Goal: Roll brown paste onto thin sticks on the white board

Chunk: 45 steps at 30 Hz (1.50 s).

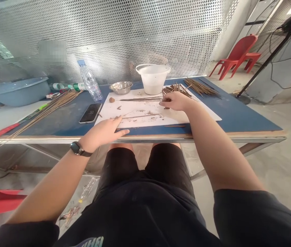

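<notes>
My left hand (pixel 104 132) lies flat with fingers stretched out on the near edge of a white sheet (pixel 207 111) spread over the blue table (pixel 243 118). One thin brown stick (pixel 140 116) lies across the sheet just beyond its fingertips. My right hand (pixel 174 100) reaches to the far side of the sheet, fingers curled at the ends of several dark sticks (pixel 140 99) and beside a pile of brown sticks (pixel 176 90). Whether it grips one, I cannot make out.
A white bucket (pixel 153 79), a metal bowl (pixel 121 87), a water bottle (pixel 91 82) and a black phone (pixel 91 113) stand on the table. More sticks lie at the far right (pixel 202 87) and left (pixel 45 109). A blue basin (pixel 19 91) sits at left, a red chair (pixel 238 55) behind.
</notes>
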{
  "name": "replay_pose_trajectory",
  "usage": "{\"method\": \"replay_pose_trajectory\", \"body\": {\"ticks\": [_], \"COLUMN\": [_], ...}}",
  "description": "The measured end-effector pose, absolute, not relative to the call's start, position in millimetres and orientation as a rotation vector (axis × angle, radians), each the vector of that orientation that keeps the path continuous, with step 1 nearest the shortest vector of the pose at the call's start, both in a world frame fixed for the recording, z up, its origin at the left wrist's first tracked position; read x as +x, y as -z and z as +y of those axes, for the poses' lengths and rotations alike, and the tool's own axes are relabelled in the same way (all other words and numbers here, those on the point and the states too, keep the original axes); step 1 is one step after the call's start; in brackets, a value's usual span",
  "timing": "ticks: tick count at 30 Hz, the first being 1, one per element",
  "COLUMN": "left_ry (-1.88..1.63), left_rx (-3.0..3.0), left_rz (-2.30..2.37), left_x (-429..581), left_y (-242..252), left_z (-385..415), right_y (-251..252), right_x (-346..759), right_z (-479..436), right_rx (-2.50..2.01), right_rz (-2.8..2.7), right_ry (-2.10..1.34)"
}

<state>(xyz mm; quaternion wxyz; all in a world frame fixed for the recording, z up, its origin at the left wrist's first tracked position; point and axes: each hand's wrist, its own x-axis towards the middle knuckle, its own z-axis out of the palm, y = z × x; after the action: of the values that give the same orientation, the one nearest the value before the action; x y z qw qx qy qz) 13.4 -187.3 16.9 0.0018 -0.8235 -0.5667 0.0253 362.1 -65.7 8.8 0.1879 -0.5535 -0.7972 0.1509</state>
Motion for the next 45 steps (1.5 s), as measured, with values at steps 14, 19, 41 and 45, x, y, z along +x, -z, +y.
{"method": "replay_pose_trajectory", "body": {"ticks": [14,19,41,45], "left_ry": [0.084,0.025,0.049,0.078], "left_rx": [-2.61,-2.634,-2.567,-2.561], "left_rz": [-1.749,-1.765,-1.802,-1.795], "left_x": [7,12,19,19], "left_y": [9,9,12,9], "left_z": [-180,-164,-197,-194], "right_y": [-7,-6,-7,-8], "right_x": [363,365,363,362], "right_z": [-64,-64,-64,-63], "right_rx": [-1.54,-1.543,-1.566,-1.547], "right_rz": [-2.235,-2.231,-2.24,-2.258], "right_ry": [-0.431,-0.457,-0.432,-0.415]}}
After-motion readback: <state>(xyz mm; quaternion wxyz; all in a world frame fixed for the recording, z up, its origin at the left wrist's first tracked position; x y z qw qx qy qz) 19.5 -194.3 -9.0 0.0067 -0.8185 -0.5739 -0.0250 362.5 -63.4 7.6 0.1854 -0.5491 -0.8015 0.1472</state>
